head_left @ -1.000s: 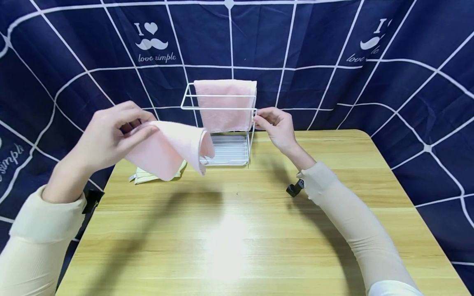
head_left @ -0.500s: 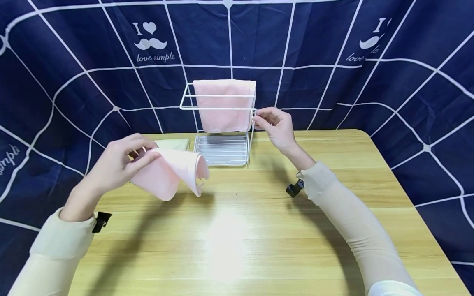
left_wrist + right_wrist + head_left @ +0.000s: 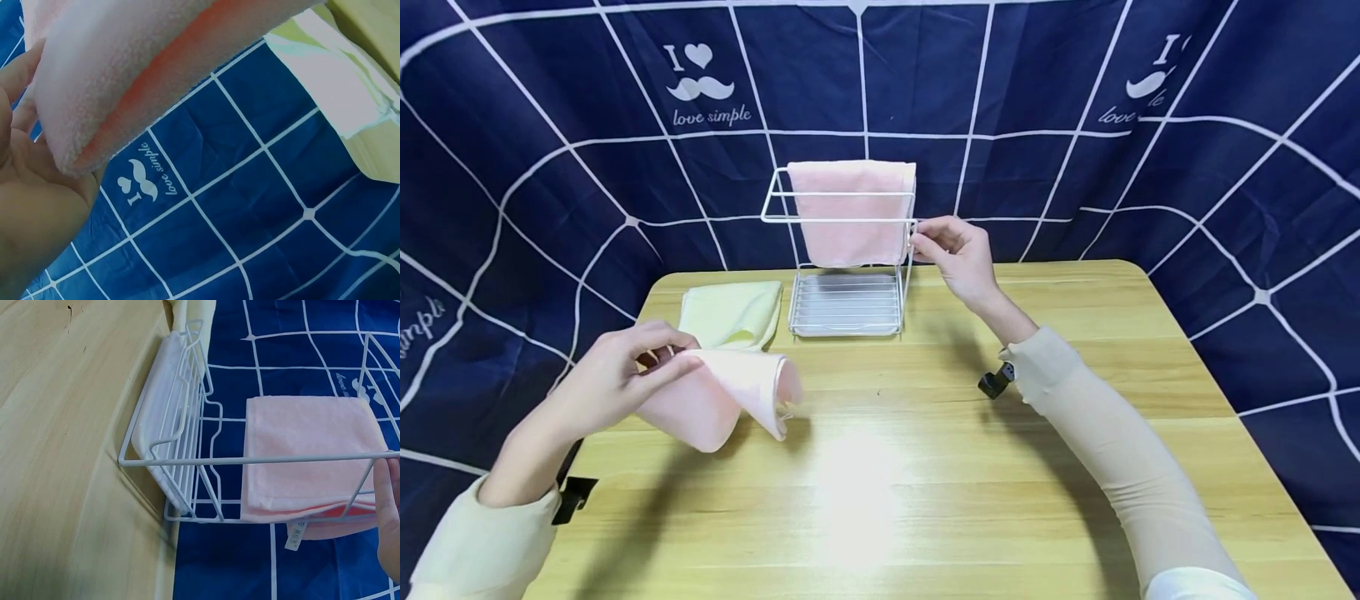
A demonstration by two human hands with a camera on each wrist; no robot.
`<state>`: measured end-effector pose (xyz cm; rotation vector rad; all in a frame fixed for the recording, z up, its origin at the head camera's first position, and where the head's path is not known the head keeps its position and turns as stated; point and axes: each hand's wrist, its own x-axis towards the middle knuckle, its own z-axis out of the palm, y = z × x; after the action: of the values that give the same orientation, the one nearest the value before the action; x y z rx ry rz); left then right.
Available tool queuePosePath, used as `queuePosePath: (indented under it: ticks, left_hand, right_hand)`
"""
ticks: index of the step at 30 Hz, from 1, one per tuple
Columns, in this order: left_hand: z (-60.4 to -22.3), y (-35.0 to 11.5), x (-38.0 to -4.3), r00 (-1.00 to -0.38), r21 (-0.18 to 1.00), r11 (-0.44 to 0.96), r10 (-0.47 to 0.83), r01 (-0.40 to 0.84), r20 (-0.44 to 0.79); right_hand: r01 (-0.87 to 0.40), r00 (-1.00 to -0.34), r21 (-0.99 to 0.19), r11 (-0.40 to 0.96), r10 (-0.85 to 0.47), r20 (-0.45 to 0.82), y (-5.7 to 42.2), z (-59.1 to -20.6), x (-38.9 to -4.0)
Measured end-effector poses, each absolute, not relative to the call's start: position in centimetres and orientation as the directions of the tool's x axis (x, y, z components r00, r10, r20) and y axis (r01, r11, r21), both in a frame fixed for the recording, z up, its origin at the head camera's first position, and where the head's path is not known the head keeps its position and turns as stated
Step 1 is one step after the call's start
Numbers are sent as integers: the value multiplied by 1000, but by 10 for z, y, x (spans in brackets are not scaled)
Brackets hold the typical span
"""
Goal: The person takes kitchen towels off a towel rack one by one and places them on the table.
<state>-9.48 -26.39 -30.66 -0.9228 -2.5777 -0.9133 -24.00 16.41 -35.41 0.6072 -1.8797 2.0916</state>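
Note:
A folded pink towel (image 3: 696, 408) dangles from my left hand (image 3: 625, 375), pinched between thumb and fingers above the left part of the table. In the left wrist view the same towel (image 3: 131, 69) fills the top, its fold gaping. My right hand (image 3: 958, 258) grips the upper right side of a white wire rack (image 3: 842, 221), thumb and fingers at the wire. A second pink towel (image 3: 850, 246) hangs over the rack's back bar; a white label (image 3: 295, 535) pokes out below it in the right wrist view.
A folded yellow cloth (image 3: 733, 308) lies on the wooden table (image 3: 1000, 483), left of the rack and just behind the held towel. A white tray (image 3: 153, 406) sits in the rack's base. A blue grid-patterned curtain (image 3: 925, 75) surrounds the table's back and sides.
My left hand has lowered the pink towel and brought it nearer, away from the rack, uncovering the yellow cloth and the rack's tray. My right hand stays at the rack.

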Motion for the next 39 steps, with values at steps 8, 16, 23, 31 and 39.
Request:
queuePosePath:
  ticks: [8, 16, 23, 31, 39]
  left_hand:
    - [-308, -280, -73, -787, 507, 602, 487, 616, 379]
    - [-303, -291, -57, -803, 504, 628, 509, 593, 311]
    - [-315, -299, -55, -810, 495, 659, 555, 566, 188]
    - [-334, -304, -71, -822, 499, 683, 557, 533, 118]
    - [-344, -306, -86, -843, 505, 706, 530, 496, 87]
  right_hand:
    - [-460, -878, -878, -132, -80, 472, 164, -354, -240]
    - [-456, -881, -879, -143, -73, 468, 164, -352, -239]
    - [-459, -879, -877, -140, -69, 471, 165, -352, -240]
    - [-459, -881, -880, -125, -68, 469, 163, -353, -240]
    - [-459, -882, -882, -105, -68, 467, 163, -353, -238]
